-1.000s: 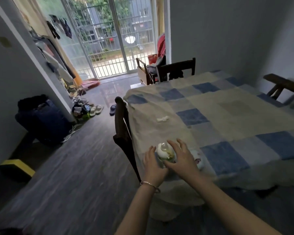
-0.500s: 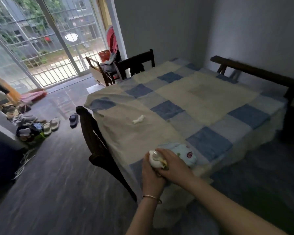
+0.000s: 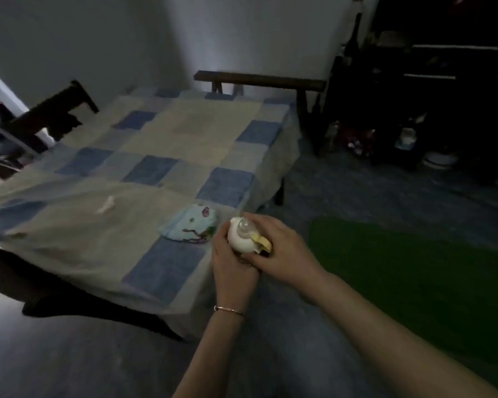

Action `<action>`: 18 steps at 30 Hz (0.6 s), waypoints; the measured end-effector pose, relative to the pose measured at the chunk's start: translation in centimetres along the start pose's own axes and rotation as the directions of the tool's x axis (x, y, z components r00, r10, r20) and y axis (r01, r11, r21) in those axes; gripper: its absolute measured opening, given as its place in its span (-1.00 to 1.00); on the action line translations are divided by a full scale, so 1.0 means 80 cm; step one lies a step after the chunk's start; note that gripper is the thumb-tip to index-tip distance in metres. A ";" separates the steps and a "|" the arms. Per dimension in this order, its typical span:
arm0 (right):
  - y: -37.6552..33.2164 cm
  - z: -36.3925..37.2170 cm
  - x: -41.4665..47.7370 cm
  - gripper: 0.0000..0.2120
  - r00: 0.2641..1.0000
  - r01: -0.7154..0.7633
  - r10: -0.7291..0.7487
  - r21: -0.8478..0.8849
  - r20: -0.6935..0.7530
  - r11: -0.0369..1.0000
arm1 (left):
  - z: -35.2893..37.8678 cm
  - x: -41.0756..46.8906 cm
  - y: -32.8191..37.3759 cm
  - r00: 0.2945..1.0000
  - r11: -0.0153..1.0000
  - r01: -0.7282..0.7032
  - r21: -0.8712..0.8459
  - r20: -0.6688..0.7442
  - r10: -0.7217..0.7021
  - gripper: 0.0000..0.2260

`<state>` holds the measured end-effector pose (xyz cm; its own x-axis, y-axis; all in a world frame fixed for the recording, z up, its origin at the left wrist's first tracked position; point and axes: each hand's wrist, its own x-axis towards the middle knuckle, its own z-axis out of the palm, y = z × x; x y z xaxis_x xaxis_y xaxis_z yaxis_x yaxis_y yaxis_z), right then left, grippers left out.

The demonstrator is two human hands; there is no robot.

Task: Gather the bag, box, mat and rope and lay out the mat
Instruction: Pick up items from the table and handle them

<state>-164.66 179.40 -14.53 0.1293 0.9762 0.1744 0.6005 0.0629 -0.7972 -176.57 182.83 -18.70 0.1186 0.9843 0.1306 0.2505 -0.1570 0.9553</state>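
Bag (image 3: 193, 226) on the table (image 3: 156, 133), just left of my grip.
My left hand (image 3: 233, 265) and right hand (image 3: 282, 254) clasp a small white container (image 3: 242, 239); the pouch looks soft and light, so I'd pinch its near edge.
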 end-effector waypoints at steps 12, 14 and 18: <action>0.231 -0.127 -0.220 -0.36 0.928 -0.325 0.322 0.018 -0.185 0.946 | 0.264 -0.176 -0.029 0.908 1.000 -0.012 -0.004 0.419 0.013 -0.32; 0.273 -0.129 -0.245 -0.37 0.916 -0.354 0.350 0.015 -0.196 0.935 | 0.299 -0.195 -0.056 0.885 0.999 -0.017 0.037 0.466 -0.003 -0.32; 0.369 -0.106 -0.289 -0.40 0.877 -0.423 0.423 0.049 -0.227 0.905 | 0.361 -0.227 -0.127 0.836 0.996 -0.024 0.090 0.549 -0.029 -0.37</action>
<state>-143.18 156.94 -37.19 0.5466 0.8357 -0.0529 0.4495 -0.3462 -0.8235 -153.50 164.22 -38.47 0.6188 0.7829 -0.0645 0.3331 -0.1872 0.9241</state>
